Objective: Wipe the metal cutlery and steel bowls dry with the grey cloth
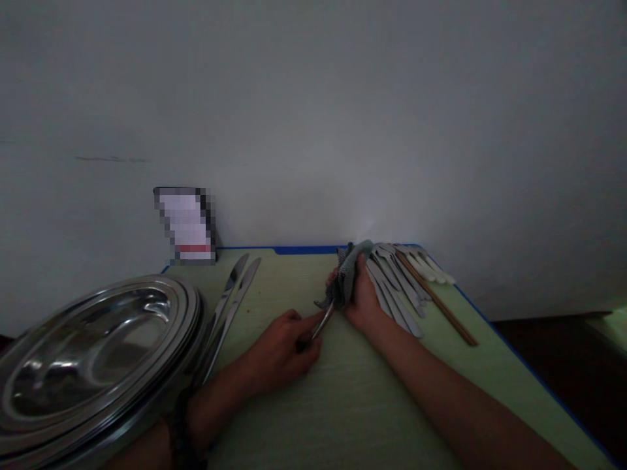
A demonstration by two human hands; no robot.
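My left hand [289,349] pinches the handle of a piece of metal cutlery [323,321]. Its other end is hidden in a grey-green checked cloth [347,277], so its kind does not show. Wrapped round that cloth is my right hand [365,297], the fingers closed over it. Just right of this hand lie several metal pieces of cutlery [399,313], handles toward me. Two table knives [240,287] rest side by side to the left, blades pointing at the wall.
A stack of oval steel plates [191,313] fills the table's left side. A phone [186,225] leans on the wall [313,130] behind. Wooden chopsticks [441,303] and white spoons [431,266] lie at the right, near the table's blue edge [519,362].
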